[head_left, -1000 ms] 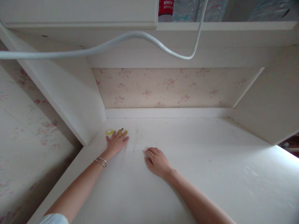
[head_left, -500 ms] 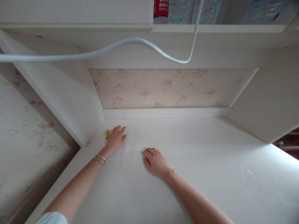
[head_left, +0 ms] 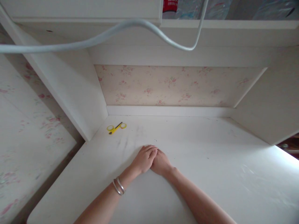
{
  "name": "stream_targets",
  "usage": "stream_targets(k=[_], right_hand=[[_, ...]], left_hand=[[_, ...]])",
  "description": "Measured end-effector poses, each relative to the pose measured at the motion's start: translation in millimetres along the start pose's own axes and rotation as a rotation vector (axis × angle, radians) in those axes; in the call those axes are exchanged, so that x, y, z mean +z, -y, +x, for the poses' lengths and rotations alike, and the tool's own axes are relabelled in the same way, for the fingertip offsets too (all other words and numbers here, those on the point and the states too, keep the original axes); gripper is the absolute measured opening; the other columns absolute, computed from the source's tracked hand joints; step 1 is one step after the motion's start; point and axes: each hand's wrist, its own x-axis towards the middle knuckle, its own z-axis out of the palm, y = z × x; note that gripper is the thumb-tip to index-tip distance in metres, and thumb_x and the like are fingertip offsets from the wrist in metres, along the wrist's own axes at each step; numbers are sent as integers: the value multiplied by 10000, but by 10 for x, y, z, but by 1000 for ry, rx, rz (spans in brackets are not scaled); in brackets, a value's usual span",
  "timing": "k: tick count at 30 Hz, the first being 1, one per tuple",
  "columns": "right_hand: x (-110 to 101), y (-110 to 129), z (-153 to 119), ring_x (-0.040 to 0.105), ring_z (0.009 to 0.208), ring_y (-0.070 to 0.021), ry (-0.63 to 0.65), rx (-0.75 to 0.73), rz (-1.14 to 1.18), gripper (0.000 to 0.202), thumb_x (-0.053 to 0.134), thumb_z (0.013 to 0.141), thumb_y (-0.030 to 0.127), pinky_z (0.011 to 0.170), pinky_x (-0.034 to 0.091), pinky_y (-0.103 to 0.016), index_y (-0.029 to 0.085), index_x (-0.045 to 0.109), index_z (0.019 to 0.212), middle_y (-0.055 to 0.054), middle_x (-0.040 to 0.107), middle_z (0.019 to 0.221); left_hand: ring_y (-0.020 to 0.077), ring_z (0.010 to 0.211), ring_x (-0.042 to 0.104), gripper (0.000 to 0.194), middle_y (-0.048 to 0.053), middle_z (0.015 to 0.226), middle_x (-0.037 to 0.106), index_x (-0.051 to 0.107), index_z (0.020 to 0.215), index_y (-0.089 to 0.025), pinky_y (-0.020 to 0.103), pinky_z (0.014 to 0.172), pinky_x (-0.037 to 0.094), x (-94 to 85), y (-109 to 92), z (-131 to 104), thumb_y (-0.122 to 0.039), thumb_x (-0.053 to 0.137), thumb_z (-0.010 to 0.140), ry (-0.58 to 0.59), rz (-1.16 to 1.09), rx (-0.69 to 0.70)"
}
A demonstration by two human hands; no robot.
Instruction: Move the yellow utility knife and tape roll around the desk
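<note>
On the white desktop (head_left: 191, 149), my left hand (head_left: 144, 158) lies over the front of my right hand (head_left: 161, 162), its fingers together and curved round it. The fingers of my right hand are mostly covered, so how far they are curled does not show. Two silver bangles (head_left: 118, 186) circle my left wrist. Farther back on the left, apart from both hands, is a slim yellow and black stick-like tool (head_left: 115, 128), perhaps a cutter or pen. It lies slantwise between a yellow ring (head_left: 110, 128) and another yellow ring (head_left: 123, 125), which look like small tape rolls.
White side panels (head_left: 70, 90) flank the desk, and a low ledge (head_left: 168, 111) runs along its back. Floral wallpaper (head_left: 170, 84) covers the wall behind. Overhead, a white cable (head_left: 140, 23) hangs before a cabinet (head_left: 86, 11); plastic-wrapped items (head_left: 218, 9) sit on its shelf.
My left hand has left the yellow things at the back left and come right and nearer, onto my right hand. The rings and the stick-like tool are now uncovered. The view has shifted slightly.
</note>
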Motion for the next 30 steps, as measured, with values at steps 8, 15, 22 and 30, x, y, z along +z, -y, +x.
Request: stream_targets(k=[8,15,22,30], right_hand=[[-70,24,1,493,1110,-195,3,29,61,461,473,743,177,997,311,-283,123,537,1196,-101,572,1192],[-75,8,-6,482,1125,-193,4,10,69,471,472,743,173,1007,297,-288,124,527,1209,-107,562,1205],[-100,30,6,479,1131,-191,18,9,62,491,463,753,180,1014,292,-301,127,496,1240,-107,549,1223],[-61,-3,-8,478,1136,-195,5,-9,50,478,468,749,174,1014,293,-306,117,513,1221,-110,559,1209]], left_hand=[[122,1153,463,468,13,1191,584,566,1148,-208,307,1048,286,-31,92,-12,-362,173,945,19,-26,-7],[122,1158,461,476,22,1206,574,565,1151,-199,305,1050,280,-24,86,-11,-371,172,945,27,-19,-4],[131,1160,459,488,32,1205,575,564,1155,-193,320,1053,279,-35,75,-3,-367,160,945,27,-11,0],[138,1141,477,481,38,1182,589,578,1134,-191,328,1045,299,-50,63,-4,-365,173,942,17,-14,7]])
